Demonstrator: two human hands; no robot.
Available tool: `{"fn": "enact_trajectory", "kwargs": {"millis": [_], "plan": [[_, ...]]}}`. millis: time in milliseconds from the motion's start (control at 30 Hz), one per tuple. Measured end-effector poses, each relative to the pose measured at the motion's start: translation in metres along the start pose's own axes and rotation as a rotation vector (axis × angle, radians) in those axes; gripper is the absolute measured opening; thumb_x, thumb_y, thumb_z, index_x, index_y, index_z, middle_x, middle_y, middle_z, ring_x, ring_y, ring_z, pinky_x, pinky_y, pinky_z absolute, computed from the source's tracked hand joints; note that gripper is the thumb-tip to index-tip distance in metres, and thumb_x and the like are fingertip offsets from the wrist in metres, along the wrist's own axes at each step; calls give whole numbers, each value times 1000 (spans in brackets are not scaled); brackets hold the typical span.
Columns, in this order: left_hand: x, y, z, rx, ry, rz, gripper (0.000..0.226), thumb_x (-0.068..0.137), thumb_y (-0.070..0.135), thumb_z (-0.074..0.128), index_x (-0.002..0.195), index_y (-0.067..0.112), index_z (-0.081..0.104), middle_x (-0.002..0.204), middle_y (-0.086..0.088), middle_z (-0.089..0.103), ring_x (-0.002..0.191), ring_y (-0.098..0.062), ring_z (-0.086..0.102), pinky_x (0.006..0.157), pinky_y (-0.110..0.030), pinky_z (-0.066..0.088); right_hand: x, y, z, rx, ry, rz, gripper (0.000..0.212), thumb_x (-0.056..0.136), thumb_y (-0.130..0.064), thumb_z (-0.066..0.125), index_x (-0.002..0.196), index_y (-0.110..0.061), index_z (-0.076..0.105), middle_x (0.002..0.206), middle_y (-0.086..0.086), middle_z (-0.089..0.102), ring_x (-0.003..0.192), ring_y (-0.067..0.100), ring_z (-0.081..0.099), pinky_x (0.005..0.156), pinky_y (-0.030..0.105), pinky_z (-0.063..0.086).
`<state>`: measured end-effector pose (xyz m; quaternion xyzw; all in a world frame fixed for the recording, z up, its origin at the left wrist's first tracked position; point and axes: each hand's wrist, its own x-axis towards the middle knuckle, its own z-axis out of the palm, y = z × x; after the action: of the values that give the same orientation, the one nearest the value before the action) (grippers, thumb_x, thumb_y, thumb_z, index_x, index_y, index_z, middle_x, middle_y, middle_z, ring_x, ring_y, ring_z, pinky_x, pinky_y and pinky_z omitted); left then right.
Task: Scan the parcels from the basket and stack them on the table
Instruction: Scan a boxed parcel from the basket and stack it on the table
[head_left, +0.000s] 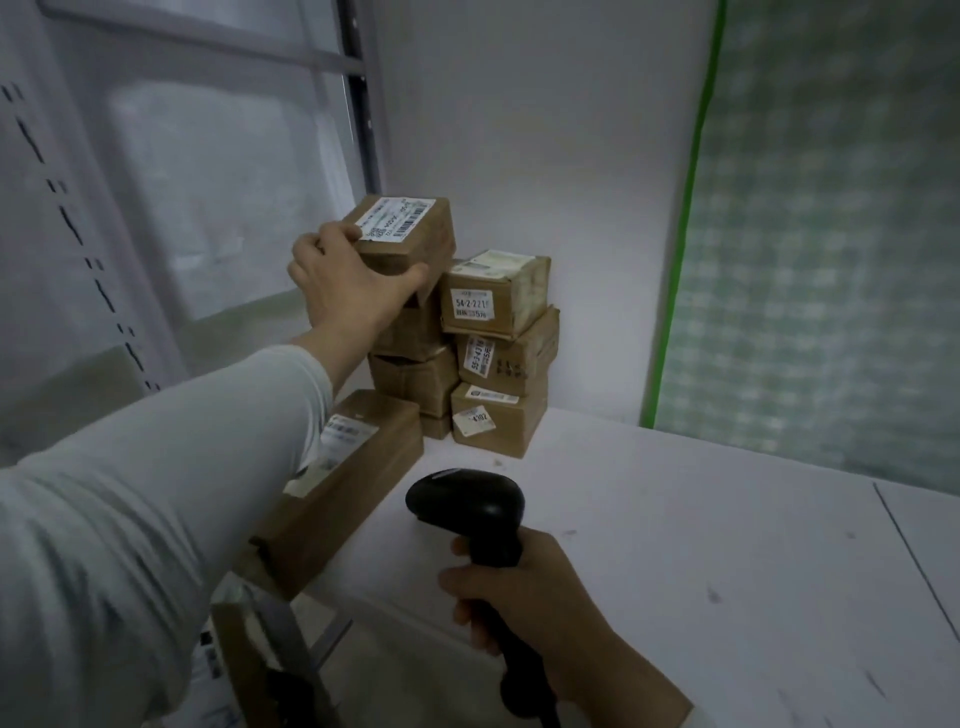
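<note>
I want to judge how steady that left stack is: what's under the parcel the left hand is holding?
Under the parcel gripped by the left hand sit more brown boxes, stacked on the white table. The hand and wrist cover the box directly beneath, so whether the parcel already rests on it cannot be seen.

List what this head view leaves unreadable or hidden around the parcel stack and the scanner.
- Head view: the basket is not identifiable; the bottom-left corner is cut off and blurred.
- The lower parcels of the left column are partly behind the left hand, which grips the top parcel.
- That parcel's label text is too small and blurred.
- The scanner handle is covered by the right hand.
</note>
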<state>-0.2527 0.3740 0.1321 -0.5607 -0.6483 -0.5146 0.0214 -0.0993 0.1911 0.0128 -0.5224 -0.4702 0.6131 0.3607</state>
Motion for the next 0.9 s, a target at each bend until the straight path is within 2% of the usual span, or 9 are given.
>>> {"fn": "enact_trajectory", "kwargs": {"millis": [233,367,467,633,767,900], "plan": [[60,-1,39,95,-83,-23,84,63,52,72,130,14,39,133,-16,35,125,-35,31,105,-41,34,38,-5,-9,-8,-1,53,19,79,-4,71,96,-7,62,54,4,63,41,15,54,44,23,44],[84,-5,54,153,-114,-13,82,67,53,70,131,12,40,132,-19,36,124,-37,31,103,-42,33,55,-3,-14,-40,-7,98,19,77,-6,73,94,-9,65,64,4,67,52,14,61,55,21,49],[91,-8,66,149,-156,-4,79,74,51,69,137,12,39,136,-20,33,129,-39,29,106,-43,31,60,0,-18,-46,-3,99,19,78,-7,74,94,-11,65,65,2,67,54,13,61,57,21,50],[77,-16,75,60,-255,10,73,85,40,62,146,16,29,142,-19,32,125,-38,42,106,-41,36,51,4,-24,9,12,91,17,80,-5,72,94,-10,63,55,2,65,44,14,55,49,22,45],[46,-16,61,-46,-199,-25,60,87,29,52,142,13,33,136,-20,40,119,-37,46,102,-38,38,32,3,-23,26,42,99,16,81,-5,70,94,-9,62,52,4,63,40,16,52,44,23,42],[-5,-19,35,-32,-202,22,55,82,32,51,133,15,43,129,-20,48,116,-34,48,98,-40,42,-4,7,-20,30,116,87,16,79,-3,70,94,-5,63,54,10,62,41,19,51,43,25,40]]}}
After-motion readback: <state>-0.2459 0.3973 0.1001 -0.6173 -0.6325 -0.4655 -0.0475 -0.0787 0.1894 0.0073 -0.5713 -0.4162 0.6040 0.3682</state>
